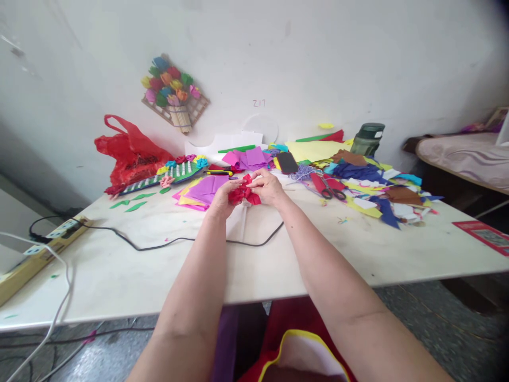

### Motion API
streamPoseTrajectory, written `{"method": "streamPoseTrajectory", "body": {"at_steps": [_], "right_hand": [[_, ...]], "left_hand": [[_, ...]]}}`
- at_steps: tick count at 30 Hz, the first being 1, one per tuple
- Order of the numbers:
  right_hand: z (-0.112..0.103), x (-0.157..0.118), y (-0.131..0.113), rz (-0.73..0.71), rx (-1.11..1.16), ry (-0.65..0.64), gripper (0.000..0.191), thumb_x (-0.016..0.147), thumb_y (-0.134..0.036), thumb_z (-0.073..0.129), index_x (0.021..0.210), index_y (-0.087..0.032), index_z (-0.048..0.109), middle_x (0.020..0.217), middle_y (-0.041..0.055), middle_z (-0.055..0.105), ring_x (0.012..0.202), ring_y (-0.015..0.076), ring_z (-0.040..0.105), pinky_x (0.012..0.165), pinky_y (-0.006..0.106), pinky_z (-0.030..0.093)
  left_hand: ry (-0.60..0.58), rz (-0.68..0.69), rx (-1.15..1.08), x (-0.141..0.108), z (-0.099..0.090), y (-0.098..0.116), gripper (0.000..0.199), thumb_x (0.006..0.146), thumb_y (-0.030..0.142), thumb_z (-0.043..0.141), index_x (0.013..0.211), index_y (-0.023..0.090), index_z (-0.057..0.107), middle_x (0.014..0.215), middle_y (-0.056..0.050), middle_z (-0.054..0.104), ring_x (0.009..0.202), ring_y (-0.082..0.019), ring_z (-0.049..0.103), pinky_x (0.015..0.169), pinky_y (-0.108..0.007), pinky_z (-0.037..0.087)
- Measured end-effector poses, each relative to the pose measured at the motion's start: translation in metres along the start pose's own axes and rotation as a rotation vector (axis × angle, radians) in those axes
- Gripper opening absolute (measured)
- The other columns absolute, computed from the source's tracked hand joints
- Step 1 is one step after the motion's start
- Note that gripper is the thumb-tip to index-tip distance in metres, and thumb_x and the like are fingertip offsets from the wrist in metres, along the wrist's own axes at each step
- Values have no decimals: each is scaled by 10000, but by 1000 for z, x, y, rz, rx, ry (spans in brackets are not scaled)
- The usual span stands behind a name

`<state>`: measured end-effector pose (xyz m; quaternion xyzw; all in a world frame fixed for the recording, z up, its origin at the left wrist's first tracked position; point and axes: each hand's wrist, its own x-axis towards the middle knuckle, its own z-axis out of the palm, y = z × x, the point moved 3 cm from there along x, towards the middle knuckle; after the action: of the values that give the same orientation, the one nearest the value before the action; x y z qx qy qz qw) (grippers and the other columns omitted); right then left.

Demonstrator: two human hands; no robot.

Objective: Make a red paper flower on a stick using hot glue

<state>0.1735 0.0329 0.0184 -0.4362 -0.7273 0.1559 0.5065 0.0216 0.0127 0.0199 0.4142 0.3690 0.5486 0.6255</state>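
Both sides of a red paper flower [240, 194] are pinched by the nearly closed left hand [223, 201] and right hand [269, 188], probably steadying its petals, in from the table's [270, 270] front edge.

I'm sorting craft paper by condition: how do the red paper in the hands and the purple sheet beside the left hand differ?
The red paper is bunched into folds, while the purple sheet lies mostly flat. The red paper is held in the left hand and right hand; the purple sheet rests on other sheets. Both look like thin coloured paper.
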Motion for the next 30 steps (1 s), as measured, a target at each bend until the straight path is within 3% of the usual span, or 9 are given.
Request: {"method": "streamPoseTrajectory", "body": {"at_steps": [5, 16, 22, 30], "right_hand": [[2, 0, 2, -13, 0, 27, 124, 713, -124, 715, 710, -241, 757, 1026, 2, 664, 926, 171, 656, 837, 309, 524], [-1, 3, 5, 19, 67, 61, 118, 699, -154, 738, 729, -261, 779, 1027, 10, 653, 958, 180, 642, 888, 340, 528], [1, 1, 1, 16, 66, 54, 137, 708, -140, 731, 746, -258, 787, 1056, 21, 641, 1006, 196, 641, 914, 357, 525], [-3, 0, -5, -20, 39, 34, 164, 707, -111, 719, 728, -261, 782, 1103, 13, 625, 1040, 192, 641, 972, 356, 504]], "left_hand": [[7, 27, 3, 1, -2, 0, 280, 613, 230, 650, 883, 155, 657, 648, 1, 630, 496, -104, 557, 410, -193, 366], [-147, 214, 98, 4, -3, -1, 443, 587, 172, 685, 1030, 151, 672, 705, -1, 667, 481, -109, 555, 413, -220, 338], [-117, 215, 103, 2, -3, 2, 302, 562, 145, 636, 863, 143, 661, 676, -16, 659, 470, -126, 567, 415, -237, 357], [-139, 166, 69, 3, -4, 2, 409, 533, 126, 636, 941, 138, 662, 635, -2, 656, 458, -125, 576, 433, -221, 368]]}}
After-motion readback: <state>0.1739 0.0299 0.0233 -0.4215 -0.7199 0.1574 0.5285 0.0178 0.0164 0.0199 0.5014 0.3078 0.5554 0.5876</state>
